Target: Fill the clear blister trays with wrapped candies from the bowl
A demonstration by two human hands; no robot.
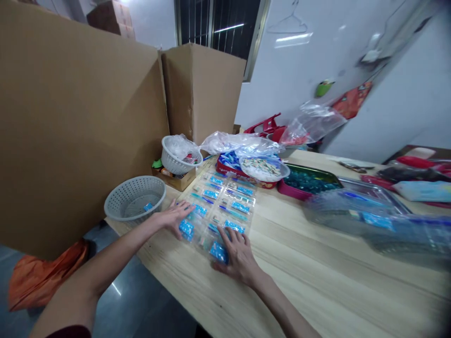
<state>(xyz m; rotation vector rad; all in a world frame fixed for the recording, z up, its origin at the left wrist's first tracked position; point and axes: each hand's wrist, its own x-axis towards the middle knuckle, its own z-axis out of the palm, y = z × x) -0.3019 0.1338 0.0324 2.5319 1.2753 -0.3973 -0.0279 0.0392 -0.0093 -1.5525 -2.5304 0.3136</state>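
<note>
Clear tray (215,209) of blue packets (241,207) lies on the table (299,263), left hand (175,217) spread open at its eight o'clock, right hand (238,256) curled at five, closure indeterminable; light, even pressure should best keep contents seated.

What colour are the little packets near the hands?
The packets are bright blue with pale specks; the head view shows them best.

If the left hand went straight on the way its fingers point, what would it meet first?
Probably the blue packet in the clear plastic packaging, just ahead of the left hand; depth is unclear, so it might pass above.
</note>
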